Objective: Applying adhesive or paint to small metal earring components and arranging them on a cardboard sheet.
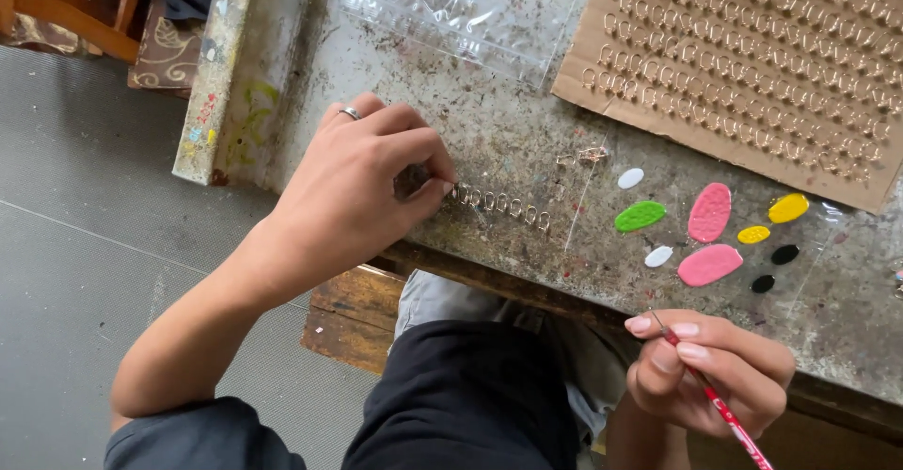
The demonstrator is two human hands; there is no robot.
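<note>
Left hand (362, 183) pinches row of small rings (500, 206) extending rightward.

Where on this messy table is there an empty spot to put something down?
Bare table lies between the plastic sheet, the cardboard and the row of small metal pieces. It is crowded around the paint blobs and under the left hand.

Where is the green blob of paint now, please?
In the head view, the green paint blob lies right of centre on the worktable, between a white blob and a pink one.
</note>
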